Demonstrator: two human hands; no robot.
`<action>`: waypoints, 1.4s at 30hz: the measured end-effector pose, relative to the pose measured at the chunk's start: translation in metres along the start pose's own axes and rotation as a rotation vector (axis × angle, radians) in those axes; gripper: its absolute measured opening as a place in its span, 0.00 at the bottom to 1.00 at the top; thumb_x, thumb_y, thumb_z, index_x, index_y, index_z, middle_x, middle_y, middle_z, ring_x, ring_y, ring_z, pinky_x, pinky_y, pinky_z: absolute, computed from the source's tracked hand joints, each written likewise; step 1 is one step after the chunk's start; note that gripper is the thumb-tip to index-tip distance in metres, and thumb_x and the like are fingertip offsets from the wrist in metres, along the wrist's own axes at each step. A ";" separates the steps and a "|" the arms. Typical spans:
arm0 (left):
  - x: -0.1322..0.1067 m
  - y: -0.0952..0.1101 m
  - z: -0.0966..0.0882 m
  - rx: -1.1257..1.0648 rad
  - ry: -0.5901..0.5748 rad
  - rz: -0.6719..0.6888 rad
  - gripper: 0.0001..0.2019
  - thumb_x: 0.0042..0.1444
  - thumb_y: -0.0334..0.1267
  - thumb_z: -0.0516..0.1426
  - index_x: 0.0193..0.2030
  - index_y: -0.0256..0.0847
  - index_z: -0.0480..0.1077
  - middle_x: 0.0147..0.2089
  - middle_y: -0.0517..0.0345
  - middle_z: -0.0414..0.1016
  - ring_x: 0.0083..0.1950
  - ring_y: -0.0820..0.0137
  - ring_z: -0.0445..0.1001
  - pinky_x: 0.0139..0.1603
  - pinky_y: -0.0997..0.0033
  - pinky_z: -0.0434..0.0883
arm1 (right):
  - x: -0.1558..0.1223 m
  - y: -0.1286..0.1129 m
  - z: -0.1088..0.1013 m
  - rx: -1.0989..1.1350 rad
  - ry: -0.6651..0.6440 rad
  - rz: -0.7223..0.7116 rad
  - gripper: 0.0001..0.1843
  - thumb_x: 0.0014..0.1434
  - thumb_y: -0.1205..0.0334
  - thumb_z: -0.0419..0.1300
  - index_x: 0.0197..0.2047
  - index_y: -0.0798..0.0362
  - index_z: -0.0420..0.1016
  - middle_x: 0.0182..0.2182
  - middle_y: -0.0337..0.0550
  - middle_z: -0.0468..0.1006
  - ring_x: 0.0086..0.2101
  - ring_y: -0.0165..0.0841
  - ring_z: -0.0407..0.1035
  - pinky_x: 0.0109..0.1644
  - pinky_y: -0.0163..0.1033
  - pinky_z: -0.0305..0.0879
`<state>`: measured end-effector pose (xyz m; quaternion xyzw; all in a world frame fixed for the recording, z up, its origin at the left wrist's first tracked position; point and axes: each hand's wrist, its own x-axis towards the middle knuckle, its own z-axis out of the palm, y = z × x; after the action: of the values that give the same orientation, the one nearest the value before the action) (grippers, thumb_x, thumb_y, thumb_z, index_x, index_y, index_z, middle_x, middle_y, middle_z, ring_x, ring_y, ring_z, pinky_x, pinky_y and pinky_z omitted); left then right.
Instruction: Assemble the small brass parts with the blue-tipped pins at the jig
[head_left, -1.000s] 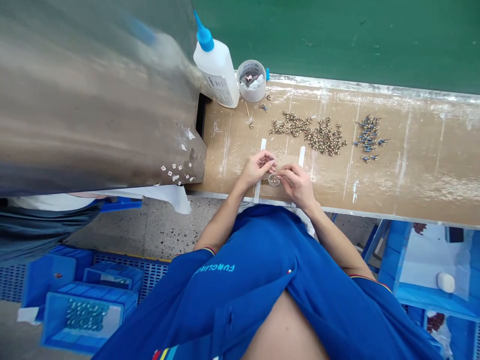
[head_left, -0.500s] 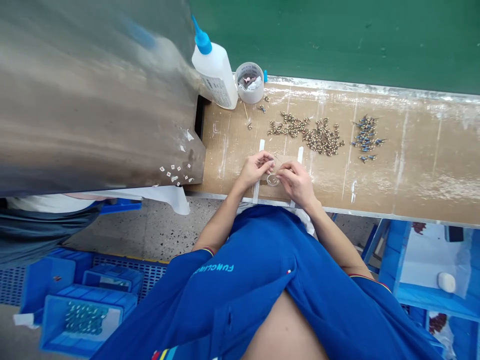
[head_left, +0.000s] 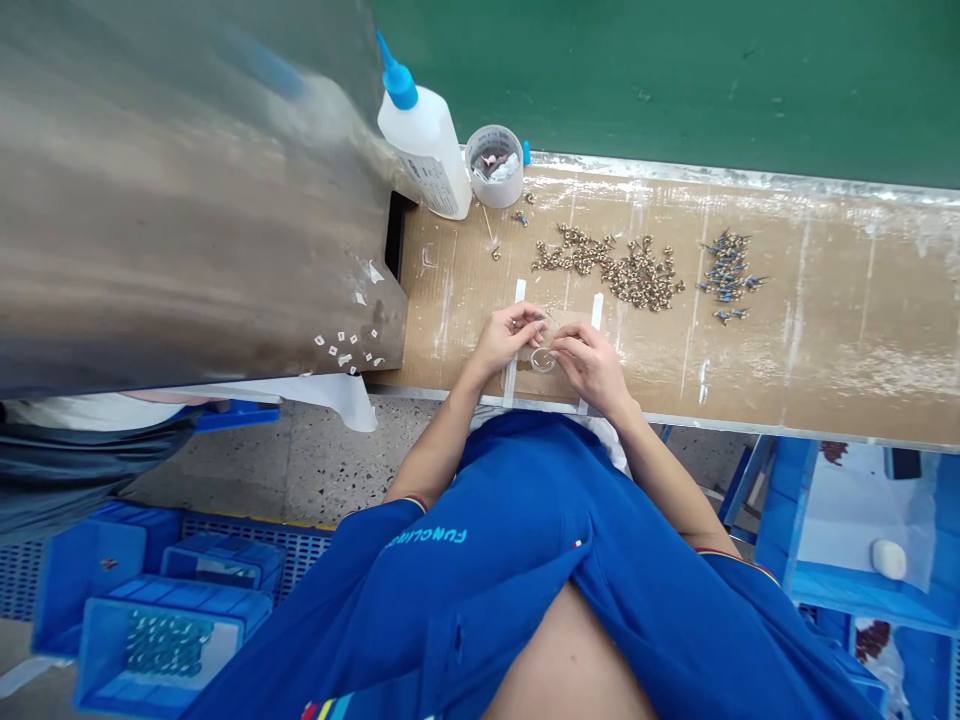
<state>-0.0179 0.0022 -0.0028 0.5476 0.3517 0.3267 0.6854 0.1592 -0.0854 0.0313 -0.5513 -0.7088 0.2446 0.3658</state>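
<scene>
- Two bare hands work close together at the bench's near edge, the left hand (head_left: 508, 340) and the right hand (head_left: 592, 366) both curled inward, with thumbs and fingertips brought into pinches. Whether either pinch holds a tiny part is too small to tell.
- A small clear dish (head_left: 543, 361) sits on the bench between them, just under the fingertips and nearer the right hand.
- The work in hand looks like fine fingertip handling over that dish; a steady, controlled pinch seems to be what it calls for.
- Two white tape strips flank the hands, one beside the left hand (head_left: 511, 375) and one beside the right hand (head_left: 597, 311).
- Further forward lies a loose heap of small brass parts (head_left: 611, 268), with a smaller cluster of blue-tipped parts (head_left: 725, 276) to its right.
- Toward the back corner stand a white glue bottle with a blue nozzle (head_left: 423, 140) and a clear round tub of scraps (head_left: 493, 166).
- The cardboard-topped bench (head_left: 840, 320) is streaked with white residue and backed by a green panel (head_left: 675, 70).
- A large grey metal sheet (head_left: 187, 200) rises at the left, dotted with small white bits (head_left: 345, 350).
- Blue crates (head_left: 157, 650) sit on the floor below.
</scene>
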 end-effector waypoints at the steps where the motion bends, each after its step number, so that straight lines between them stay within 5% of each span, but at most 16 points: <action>1: 0.000 0.000 0.000 0.010 0.000 0.001 0.21 0.57 0.53 0.68 0.43 0.35 0.74 0.36 0.54 0.80 0.32 0.73 0.78 0.35 0.74 0.77 | 0.000 0.000 -0.001 -0.001 -0.026 -0.007 0.10 0.71 0.61 0.58 0.40 0.47 0.81 0.43 0.47 0.80 0.41 0.38 0.75 0.45 0.45 0.75; 6: 0.001 -0.003 0.000 0.047 0.001 0.019 0.18 0.58 0.50 0.67 0.42 0.35 0.74 0.34 0.58 0.77 0.30 0.75 0.77 0.33 0.75 0.76 | 0.001 0.000 0.002 0.127 -0.039 -0.005 0.10 0.71 0.58 0.59 0.39 0.47 0.80 0.43 0.46 0.80 0.41 0.36 0.76 0.45 0.44 0.75; 15: 0.001 -0.004 0.001 0.133 -0.030 0.027 0.08 0.60 0.38 0.63 0.42 0.35 0.76 0.30 0.58 0.77 0.27 0.74 0.76 0.31 0.76 0.75 | 0.003 0.014 -0.006 0.592 0.232 0.384 0.22 0.66 0.36 0.62 0.39 0.48 0.74 0.34 0.42 0.81 0.33 0.33 0.76 0.35 0.39 0.76; 26: 0.009 0.004 -0.001 0.176 -0.079 -0.032 0.05 0.59 0.35 0.63 0.40 0.35 0.78 0.27 0.59 0.77 0.24 0.75 0.74 0.26 0.78 0.72 | 0.023 0.033 0.028 0.470 0.486 0.328 0.26 0.67 0.30 0.56 0.39 0.46 0.67 0.32 0.40 0.78 0.31 0.32 0.75 0.33 0.39 0.74; 42: 0.010 0.000 0.001 0.222 -0.061 -0.002 0.05 0.60 0.34 0.62 0.38 0.35 0.78 0.28 0.59 0.77 0.24 0.75 0.73 0.28 0.75 0.73 | 0.020 0.037 0.029 0.396 0.425 0.323 0.25 0.68 0.32 0.56 0.39 0.47 0.68 0.31 0.40 0.77 0.31 0.33 0.75 0.34 0.39 0.74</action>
<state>-0.0117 0.0102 -0.0036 0.6295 0.3651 0.2683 0.6313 0.1557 -0.0545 -0.0091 -0.6132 -0.4589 0.3121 0.5621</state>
